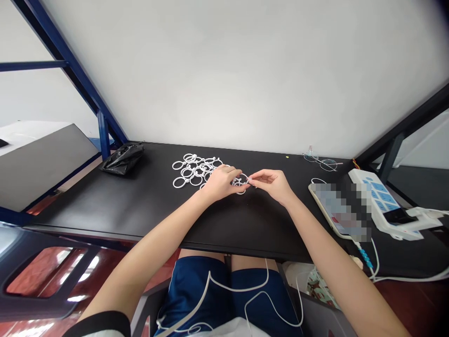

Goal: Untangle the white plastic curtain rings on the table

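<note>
White rings with small knob-like ends (pixel 187 180) lie in an overlapping pile on the black desk. At the pile's right side, my left hand (pixel 223 181) is closed in a pinch on a white ring (pixel 242 175), its palm over some of the rings. Facing it, my right hand (pixel 272 184) pinches the same ring near its small end between thumb and fingertips. The fingers hide part of this ring's joint. Other rings show just below it, and I cannot tell whether they are linked to it.
A crumpled black plastic bag (pixel 123 158) lies at the desk's back left. Eyeglasses (pixel 328 164) rest at the back right. A phone (pixel 333 210) with a plugged-in cable and a white power strip (pixel 380 196) lie to the right. A white cable (pixel 238 289) crosses my lap.
</note>
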{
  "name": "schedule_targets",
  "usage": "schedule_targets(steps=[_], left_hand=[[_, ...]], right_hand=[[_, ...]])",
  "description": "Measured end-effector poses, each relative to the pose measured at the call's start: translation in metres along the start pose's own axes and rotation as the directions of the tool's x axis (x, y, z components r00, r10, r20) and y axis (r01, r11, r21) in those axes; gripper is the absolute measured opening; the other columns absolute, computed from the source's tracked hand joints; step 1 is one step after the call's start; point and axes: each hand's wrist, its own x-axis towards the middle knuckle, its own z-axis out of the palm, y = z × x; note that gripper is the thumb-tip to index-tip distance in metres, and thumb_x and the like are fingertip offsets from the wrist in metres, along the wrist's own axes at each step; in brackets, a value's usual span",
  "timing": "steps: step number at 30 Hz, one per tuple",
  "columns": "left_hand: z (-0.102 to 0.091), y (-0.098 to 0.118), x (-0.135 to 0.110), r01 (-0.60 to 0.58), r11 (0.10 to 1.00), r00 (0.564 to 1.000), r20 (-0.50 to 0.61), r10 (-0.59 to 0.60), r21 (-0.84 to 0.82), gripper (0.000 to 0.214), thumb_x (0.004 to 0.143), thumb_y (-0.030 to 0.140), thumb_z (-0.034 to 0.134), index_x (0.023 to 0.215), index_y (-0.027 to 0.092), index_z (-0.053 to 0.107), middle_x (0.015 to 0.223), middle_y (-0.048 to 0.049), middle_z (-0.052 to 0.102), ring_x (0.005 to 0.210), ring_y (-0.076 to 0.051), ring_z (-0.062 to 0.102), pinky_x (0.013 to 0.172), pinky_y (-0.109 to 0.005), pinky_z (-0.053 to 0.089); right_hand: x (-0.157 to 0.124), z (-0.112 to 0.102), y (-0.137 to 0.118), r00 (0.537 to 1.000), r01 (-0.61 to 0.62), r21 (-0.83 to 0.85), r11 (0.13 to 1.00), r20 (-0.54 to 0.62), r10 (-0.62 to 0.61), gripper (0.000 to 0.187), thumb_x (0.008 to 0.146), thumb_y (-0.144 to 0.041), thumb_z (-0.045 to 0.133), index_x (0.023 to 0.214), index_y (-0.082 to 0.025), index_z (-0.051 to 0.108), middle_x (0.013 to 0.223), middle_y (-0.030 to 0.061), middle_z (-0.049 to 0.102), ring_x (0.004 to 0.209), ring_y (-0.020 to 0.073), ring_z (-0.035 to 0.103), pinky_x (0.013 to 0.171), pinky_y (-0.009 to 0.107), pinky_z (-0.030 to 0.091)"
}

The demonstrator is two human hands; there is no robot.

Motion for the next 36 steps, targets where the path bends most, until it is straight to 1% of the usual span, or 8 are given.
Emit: schedule_targets(steps=[7,11,16,23,25,28,31,36], left_hand=[[-0.005,0.007,0.0,0.018,0.992,0.999,-0.032,-0.022,-0.127,0.04,0.087,0.054,0.053,0.096,0.016,0.061,0.08,-0.005,0.064,0.071,-0.016,0.059,0.072,-0.03,0.044],[-0.003,0.008,-0.001,0.061,0.968,0.998,0.047,-0.051,-0.244,0.039,0.089,0.054,0.051,0.094,0.016,0.057,0.073,-0.0015,0.057,0.066,-0.014,0.054,0.066,-0.027,0.043],[0.0,0.006,-0.003,0.075,0.962,0.995,0.079,-0.056,-0.262,0.033,0.093,0.049,0.044,0.087,0.018,0.052,0.071,-0.0005,0.053,0.064,-0.014,0.05,0.06,-0.026,0.039],[-0.004,0.008,-0.003,0.096,0.956,0.992,0.102,-0.069,-0.278,0.032,0.089,0.05,0.053,0.091,0.018,0.054,0.066,0.0029,0.046,0.057,-0.011,0.042,0.056,-0.024,0.034],[-0.004,0.009,-0.002,0.161,0.915,0.986,0.108,-0.129,-0.371,0.034,0.084,0.051,0.06,0.091,0.019,0.054,0.064,0.0046,0.043,0.056,-0.01,0.041,0.055,-0.023,0.034],[-0.004,0.009,0.001,0.263,0.763,0.965,0.15,-0.217,-0.59,0.044,0.075,0.052,0.069,0.099,0.019,0.052,0.065,0.006,0.044,0.056,-0.009,0.042,0.054,-0.022,0.037],[-0.004,0.009,0.003,0.316,0.643,0.949,0.237,-0.209,-0.698,0.047,0.075,0.051,0.071,0.103,0.018,0.052,0.061,0.0072,0.045,0.053,-0.008,0.043,0.053,-0.021,0.037],[-0.002,0.01,0.002,0.322,0.674,0.947,0.235,-0.22,-0.665,0.037,0.08,0.05,0.065,0.092,0.017,0.053,0.053,0.0087,0.044,0.049,-0.007,0.04,0.051,-0.02,0.032]], right_hand=[[-0.002,0.002,-0.003,0.998,0.03,0.043,0.999,-0.053,-0.028,0.023,0.063,-0.04,0.084,0.073,-0.021,0.075,0.08,0.0046,0.075,0.077,0.0228,0.071,0.081,0.042,0.059],[-0.003,0.008,-0.005,0.999,0.036,0.077,0.996,-0.034,-0.033,0.025,0.062,-0.042,0.083,0.074,-0.021,0.075,0.079,0.0042,0.075,0.079,0.0231,0.071,0.081,0.042,0.059],[-0.003,0.01,-0.004,1.0,0.017,0.11,0.994,-0.02,-0.015,0.024,0.064,-0.041,0.083,0.078,-0.022,0.075,0.08,0.0038,0.074,0.076,0.0215,0.071,0.076,0.04,0.06],[-0.003,0.005,-0.006,0.997,0.036,0.057,0.998,0.06,-0.039,0.022,0.068,-0.04,0.079,0.079,-0.021,0.075,0.083,0.004,0.074,0.08,0.0221,0.071,0.082,0.041,0.058],[-0.004,0.006,-0.008,0.998,0.05,0.055,0.997,0.041,-0.052,0.021,0.069,-0.04,0.079,0.079,-0.022,0.075,0.082,0.0035,0.074,0.081,0.022,0.07,0.082,0.041,0.058],[-0.005,0.009,-0.01,0.997,0.072,0.069,0.995,-0.004,-0.072,0.019,0.07,-0.039,0.079,0.079,-0.023,0.075,0.08,0.0021,0.073,0.078,0.0204,0.069,0.078,0.038,0.059],[-0.005,0.01,-0.009,0.997,0.076,0.082,0.994,-0.001,-0.076,0.018,0.071,-0.039,0.078,0.08,-0.023,0.075,0.079,0.0021,0.072,0.076,0.0194,0.069,0.075,0.036,0.058],[-0.004,0.011,-0.006,0.997,0.079,0.082,0.993,-0.006,-0.079,0.02,0.072,-0.039,0.078,0.08,-0.022,0.074,0.076,0.0022,0.071,0.067,0.0163,0.065,0.067,0.033,0.056]])
